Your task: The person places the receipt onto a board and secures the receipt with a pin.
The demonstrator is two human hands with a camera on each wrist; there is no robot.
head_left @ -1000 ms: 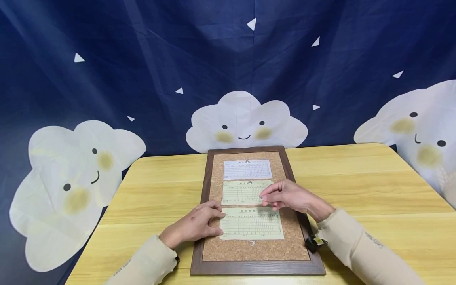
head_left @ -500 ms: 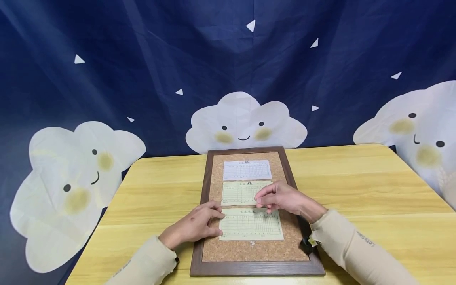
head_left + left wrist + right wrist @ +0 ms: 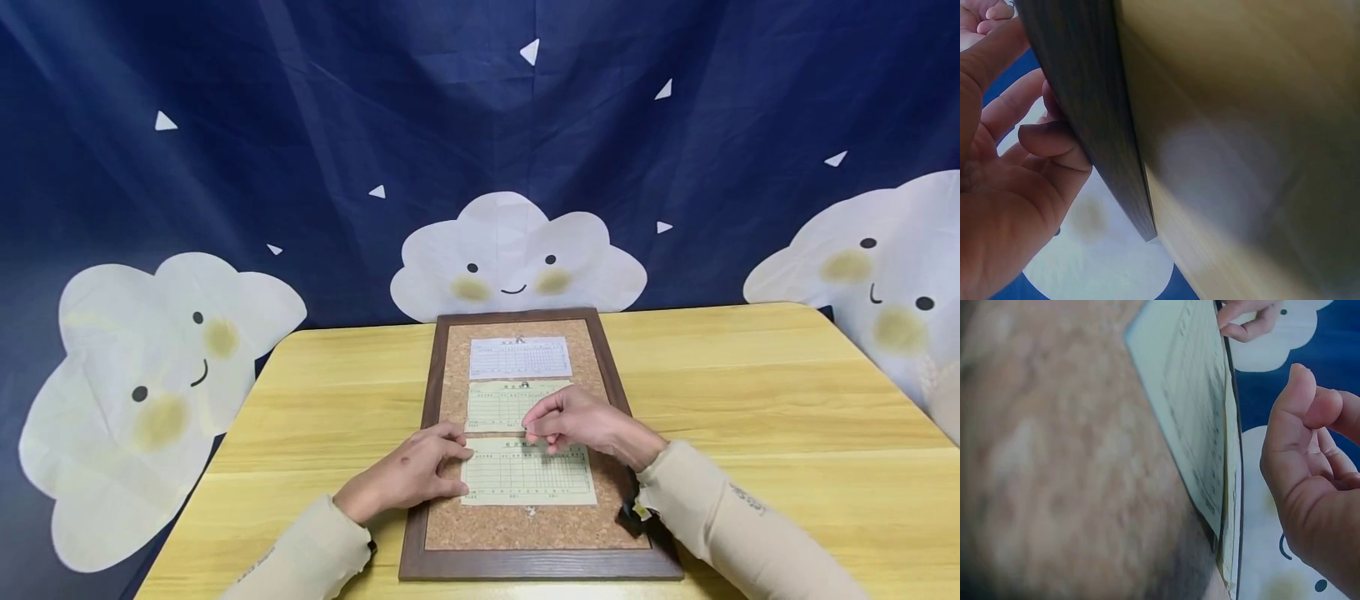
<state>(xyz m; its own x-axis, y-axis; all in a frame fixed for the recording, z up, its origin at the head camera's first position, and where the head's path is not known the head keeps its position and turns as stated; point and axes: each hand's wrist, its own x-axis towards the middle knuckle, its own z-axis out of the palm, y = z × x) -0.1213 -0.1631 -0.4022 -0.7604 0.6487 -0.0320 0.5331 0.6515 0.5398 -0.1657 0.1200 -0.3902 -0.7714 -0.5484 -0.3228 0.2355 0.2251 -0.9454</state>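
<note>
A dark-framed cork board [image 3: 465, 529] lies on the table with three printed slips in a column. My left hand [image 3: 412, 471] rests over the board's left side, its fingertips on the left edge of the lowest yellow slip [image 3: 517, 483]. In the left wrist view its fingers [image 3: 1054, 140] lie along the frame. My right hand [image 3: 577, 423] is held above the gap between the two yellow slips. Its thumb and index finger pinch a small pushpin, mostly hidden by the fingertips. The middle yellow slip [image 3: 495, 407] and the white slip [image 3: 517, 360] each have a pin at the top.
Another small clear pin [image 3: 532, 511] is on the cork just below the lowest slip. The wooden table [image 3: 750, 383] extends to both sides of the board. Behind it hangs a dark blue cloth [image 3: 337, 125] with smiling clouds.
My right hand has moved left across the board, from the middle slip's right part toward its centre, still pinching the pushpin. My left hand has stayed in place.
</note>
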